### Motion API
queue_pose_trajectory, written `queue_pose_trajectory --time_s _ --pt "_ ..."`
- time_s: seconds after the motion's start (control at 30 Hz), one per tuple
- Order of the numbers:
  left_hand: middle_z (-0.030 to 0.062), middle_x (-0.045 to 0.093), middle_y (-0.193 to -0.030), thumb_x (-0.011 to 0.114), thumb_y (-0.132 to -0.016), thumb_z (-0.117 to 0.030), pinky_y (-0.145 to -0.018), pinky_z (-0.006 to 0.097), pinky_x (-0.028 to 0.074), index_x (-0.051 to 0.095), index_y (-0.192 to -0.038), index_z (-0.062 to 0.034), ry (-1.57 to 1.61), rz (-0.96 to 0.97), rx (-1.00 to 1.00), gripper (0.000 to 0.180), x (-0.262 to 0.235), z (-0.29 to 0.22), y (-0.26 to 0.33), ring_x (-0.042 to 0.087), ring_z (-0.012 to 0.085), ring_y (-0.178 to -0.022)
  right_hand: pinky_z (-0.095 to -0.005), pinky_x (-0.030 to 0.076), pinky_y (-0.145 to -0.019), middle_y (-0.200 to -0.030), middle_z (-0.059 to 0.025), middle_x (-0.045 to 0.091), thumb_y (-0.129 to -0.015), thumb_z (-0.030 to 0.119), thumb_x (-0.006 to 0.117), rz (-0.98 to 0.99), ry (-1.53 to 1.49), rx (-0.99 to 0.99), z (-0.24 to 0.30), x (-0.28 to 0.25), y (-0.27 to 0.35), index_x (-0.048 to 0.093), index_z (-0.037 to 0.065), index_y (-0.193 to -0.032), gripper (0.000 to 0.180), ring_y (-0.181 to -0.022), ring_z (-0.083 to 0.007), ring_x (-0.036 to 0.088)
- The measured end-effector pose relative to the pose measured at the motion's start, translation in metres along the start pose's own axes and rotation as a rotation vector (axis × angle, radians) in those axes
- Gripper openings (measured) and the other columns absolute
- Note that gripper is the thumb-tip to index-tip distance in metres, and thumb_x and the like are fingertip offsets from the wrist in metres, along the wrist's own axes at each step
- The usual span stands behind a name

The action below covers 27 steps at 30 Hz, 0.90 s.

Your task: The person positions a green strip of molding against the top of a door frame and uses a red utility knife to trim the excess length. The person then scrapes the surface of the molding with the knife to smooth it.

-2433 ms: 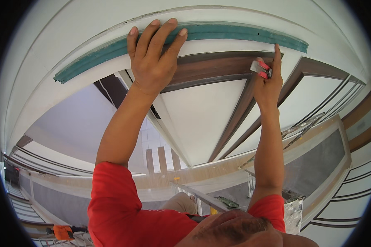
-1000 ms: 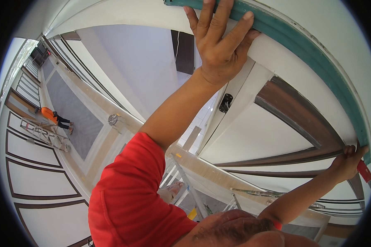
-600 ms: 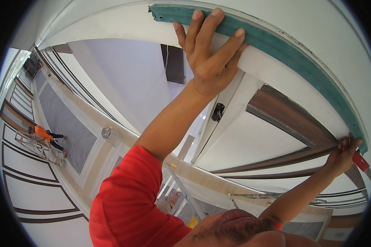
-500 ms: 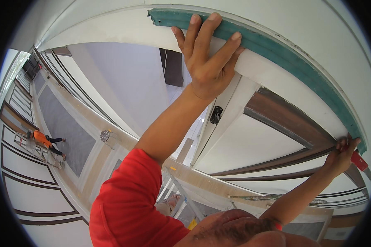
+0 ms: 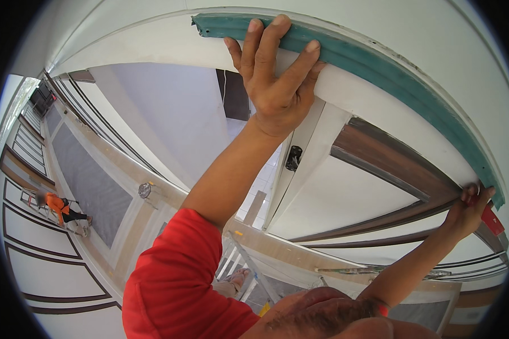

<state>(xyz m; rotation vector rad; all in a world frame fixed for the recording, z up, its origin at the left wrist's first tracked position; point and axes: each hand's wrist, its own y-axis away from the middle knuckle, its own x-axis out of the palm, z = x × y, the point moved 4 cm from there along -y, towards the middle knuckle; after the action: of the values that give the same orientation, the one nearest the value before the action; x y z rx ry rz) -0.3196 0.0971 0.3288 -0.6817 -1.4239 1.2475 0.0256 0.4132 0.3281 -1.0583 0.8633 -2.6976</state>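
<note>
A long teal moulding strip runs along the top of the white wall, just below the ceiling. Spread fingers of my left hand press flat against it near its left end, the thumb at its lower edge. At the strip's far right end is my right hand, its fingers closed around a red-handled tool whose working end I cannot make out. That hand is right beside the strip's end and seems to touch it. Both arms reach upward.
Below me stands a stepladder with a foot on it. Under the strip are a door frame with a black latch and brown panel trim. Far left, a person in an orange top is by another ladder. A round container sits on the floor.
The view has shifted slightly, so the strip and my left hand appear a little further left. My hands keep the same hold. The far person's posture has changed.
</note>
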Motion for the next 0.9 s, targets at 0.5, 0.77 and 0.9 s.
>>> queue_pose_trajectory --time_s 0.5,0.77,0.9 --pt "0.0219 0.060 -0.140 0.081 -0.085 -0.016 -0.125 0.054 0.013 0.079 -0.109 -0.0134 -0.035 0.018 -0.013 0.025 -0.002 0.000 0.001 0.044 0.0400 -0.143 -0.0260 0.040 -0.060 -0.093 -0.0081 0.067 -0.098 0.028 0.074 -0.045 -0.021 0.024 0.001 0.007 0.005 0.059 0.003 -0.110 0.031 -0.072 -0.0141 0.053" --pt "0.0222 0.060 -0.140 0.082 -0.082 -0.011 -0.123 0.057 0.017 0.078 -0.111 -0.0099 -0.076 0.046 -0.002 0.029 -0.004 -0.001 -0.003 0.046 0.0427 -0.141 -0.0255 0.041 -0.059 -0.098 -0.0091 0.067 -0.098 0.025 0.074 -0.011 -0.072 0.027 0.001 0.005 0.007 0.056 0.005 -0.112 0.031 -0.075 -0.0142 0.056" --pt "0.0222 0.054 -0.146 0.079 -0.083 -0.003 -0.118 0.057 0.029 0.077 -0.117 -0.0083 -0.067 0.103 -0.018 0.034 0.000 -0.006 0.002 0.051 0.0414 -0.135 -0.0248 0.040 -0.055 -0.094 -0.0084 0.065 -0.099 0.022 0.072 -0.067 -0.029 0.017 -0.002 0.007 0.012 0.055 0.007 -0.111 0.026 -0.072 -0.0136 0.056"
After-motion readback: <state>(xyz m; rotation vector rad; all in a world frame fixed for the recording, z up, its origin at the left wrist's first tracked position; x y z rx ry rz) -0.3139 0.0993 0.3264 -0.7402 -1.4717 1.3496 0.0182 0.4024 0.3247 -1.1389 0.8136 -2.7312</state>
